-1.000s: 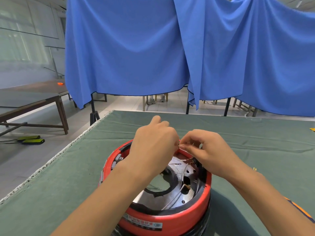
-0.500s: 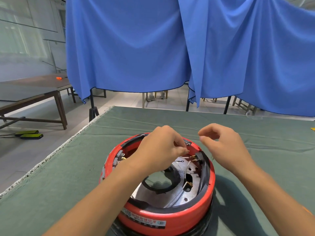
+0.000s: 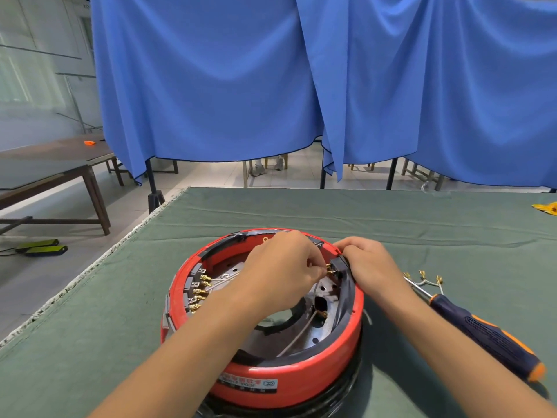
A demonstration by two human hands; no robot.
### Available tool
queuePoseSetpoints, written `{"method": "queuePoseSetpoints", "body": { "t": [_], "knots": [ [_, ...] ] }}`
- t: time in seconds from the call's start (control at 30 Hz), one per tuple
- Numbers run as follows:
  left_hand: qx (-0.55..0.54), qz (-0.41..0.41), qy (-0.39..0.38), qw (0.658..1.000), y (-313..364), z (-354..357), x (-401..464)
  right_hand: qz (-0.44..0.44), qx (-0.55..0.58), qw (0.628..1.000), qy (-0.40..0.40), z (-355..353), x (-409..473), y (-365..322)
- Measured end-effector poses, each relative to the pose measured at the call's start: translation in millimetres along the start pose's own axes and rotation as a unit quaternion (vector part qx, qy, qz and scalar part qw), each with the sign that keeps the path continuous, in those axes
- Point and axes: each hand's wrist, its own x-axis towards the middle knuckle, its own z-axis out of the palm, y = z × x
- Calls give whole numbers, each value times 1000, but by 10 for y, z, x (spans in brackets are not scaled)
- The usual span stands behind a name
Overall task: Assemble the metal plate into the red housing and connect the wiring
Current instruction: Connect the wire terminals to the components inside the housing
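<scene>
Below me, the red housing (image 3: 271, 369) sat on the green table cloth (image 3: 331, 212), with the metal plate (image 3: 316, 336) lying inside it. My left hand (image 3: 280, 276) reached over the housing's middle, its fingertips pinching a brass wire terminal (image 3: 329, 269) just beside the black connector block (image 3: 339, 265) on the far right rim. My right hand (image 3: 367, 263) was curled over that block and the rim, gripping them from outside. A grey wire (image 3: 297, 336) ran across the plate. A row of brass terminals (image 3: 199, 292) lined the left inner wall. To the right lay a screwdriver (image 3: 482, 330) near loose terminal leads (image 3: 425, 279).
</scene>
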Motion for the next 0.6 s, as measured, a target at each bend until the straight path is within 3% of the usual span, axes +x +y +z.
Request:
{"method": "queuePoseSetpoints", "body": {
  "t": [0.6],
  "knots": [
    [41, -2, 16, 999, 35, 11, 17, -31, -36, 999, 1, -7, 16, 10]
  ]
}}
